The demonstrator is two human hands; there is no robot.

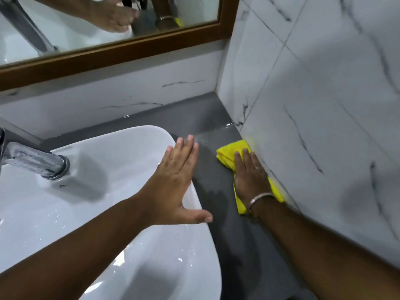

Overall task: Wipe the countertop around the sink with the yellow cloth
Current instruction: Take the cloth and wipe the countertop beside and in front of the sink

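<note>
Your right hand (251,174) flat, pressing yellow cloth (229,153) onto grey countertop (216,191), tight against marble wall tile (313,126). Your left hand (175,180) spread open, grasping nothing, over white sink (108,191) rim. Wet streaks on countertop.

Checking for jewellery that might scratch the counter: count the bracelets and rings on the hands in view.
2: a metal bracelet on the right hand wrist, and a ring on one of its fingers. The left hand shows none; its palm side is hidden.
</note>
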